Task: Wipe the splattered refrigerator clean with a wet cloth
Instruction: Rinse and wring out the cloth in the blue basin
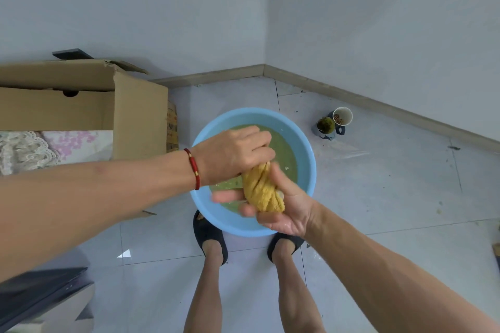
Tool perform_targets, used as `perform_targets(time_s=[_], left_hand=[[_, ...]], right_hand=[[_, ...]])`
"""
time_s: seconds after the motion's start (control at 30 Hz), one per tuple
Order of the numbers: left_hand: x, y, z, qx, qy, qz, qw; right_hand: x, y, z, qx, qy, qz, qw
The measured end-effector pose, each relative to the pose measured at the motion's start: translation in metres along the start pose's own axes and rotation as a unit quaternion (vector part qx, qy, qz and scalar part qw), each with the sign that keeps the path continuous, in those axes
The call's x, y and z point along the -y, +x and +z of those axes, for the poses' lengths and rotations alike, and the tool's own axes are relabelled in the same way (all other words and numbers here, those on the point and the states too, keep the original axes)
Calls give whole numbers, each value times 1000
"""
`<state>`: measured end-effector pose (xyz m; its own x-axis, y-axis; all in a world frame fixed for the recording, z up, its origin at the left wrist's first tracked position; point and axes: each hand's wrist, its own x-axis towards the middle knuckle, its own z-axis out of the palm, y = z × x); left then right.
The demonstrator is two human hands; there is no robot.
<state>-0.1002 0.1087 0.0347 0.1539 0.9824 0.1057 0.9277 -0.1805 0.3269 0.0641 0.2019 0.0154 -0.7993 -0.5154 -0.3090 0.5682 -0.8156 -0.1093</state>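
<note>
A yellow cloth point(261, 189), twisted into a tight rope, hangs over a light blue basin point(305, 143) of murky greenish water on the tiled floor. My left hand point(232, 154) grips the cloth's upper end from above, with a red bracelet on that wrist. My right hand point(281, 205) grips the lower end, palm up, fingers wrapped around it. Both hands hold the cloth just above the water. The refrigerator is not in view.
An open cardboard box point(108, 105) with patterned fabric inside stands at the left against the wall. Two cups point(335, 121) sit on the floor near the right skirting board. My feet in dark slippers point(208, 235) touch the basin's near rim. A dark object point(40, 295) lies lower left.
</note>
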Motion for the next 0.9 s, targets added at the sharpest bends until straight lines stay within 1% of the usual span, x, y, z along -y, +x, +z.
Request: perform_targets(time_s=[0.07, 0.1, 0.13, 0.17, 0.2, 0.23, 0.27, 0.3, 0.33, 0.4, 0.43, 0.57, 0.63, 0.67, 0.77, 0.87, 0.9], left_hand=[[3, -4, 0, 62, 31, -11, 998], [2, -5, 0, 111, 40, -26, 993], [-2, -4, -2, 174, 51, -52, 982], [-10, -1, -5, 239, 74, -92, 964], [-15, 2, -6, 289, 101, -135, 942], [-21, 4, -5, 316, 116, -177, 925], [-23, 6, -2, 329, 116, -218, 911], [-27, 8, -2, 330, 107, -255, 902], [-28, 8, 2, 326, 90, -289, 896], [-30, 4, 6, 315, 28, -353, 881], [-31, 3, 6, 309, -8, -380, 872], [-33, -3, 7, 260, -135, -457, 840], [-35, -6, 6, 239, -183, -484, 821], [-40, -7, 4, 230, -206, -496, 811], [-52, -3, -9, 205, -276, -529, 776], [-66, 2, -38, 170, -328, -547, 751], [-69, 4, -47, 153, -345, -554, 742]], right_hand=[[10, 1, 2, -85, -121, 26, 989], [16, 3, 2, -142, -209, 42, 967], [19, 6, 2, -199, -300, 57, 931], [21, 10, 4, -247, -393, 69, 883], [24, 16, 5, -284, -485, 73, 824], [23, 20, 7, -311, -568, 73, 758], [25, 25, 7, -330, -636, 72, 694], [24, 26, 8, -340, -684, 68, 642], [25, 28, 7, -340, -719, 61, 604], [25, 30, 6, -318, -777, 45, 542], [25, 31, 4, -309, -805, 35, 506], [25, 33, -1, -274, -882, -14, 384], [26, 31, 1, -257, -906, -22, 336], [26, 28, 6, -248, -913, -25, 323], [31, 17, 19, -224, -927, -27, 298], [42, 6, 48, -214, -937, -46, 272], [46, 4, 57, -209, -939, -50, 269]])
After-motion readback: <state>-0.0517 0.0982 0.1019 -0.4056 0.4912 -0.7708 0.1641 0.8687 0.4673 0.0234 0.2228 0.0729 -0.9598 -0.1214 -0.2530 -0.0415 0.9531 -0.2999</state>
